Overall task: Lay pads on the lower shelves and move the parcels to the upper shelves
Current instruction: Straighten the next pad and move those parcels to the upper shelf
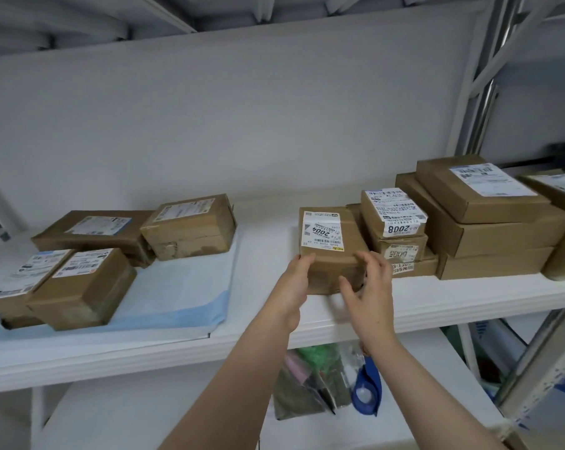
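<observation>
The parcel labelled 2004 point(331, 246), on the bare shelf point(261, 274) between blue pad point(183, 287) and parcel stack point(489, 235), is clasped at its left edge by the left hand point(295, 284), the right hand point(370, 287) cupped at the opposite corner, contact unclear, presumably for a balanced lift.

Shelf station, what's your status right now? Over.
Left grip holding the parcel marked 2004 at its left corner. Right grip cupped at its right side, hold unclear. Stacked parcels close on the right.
</observation>
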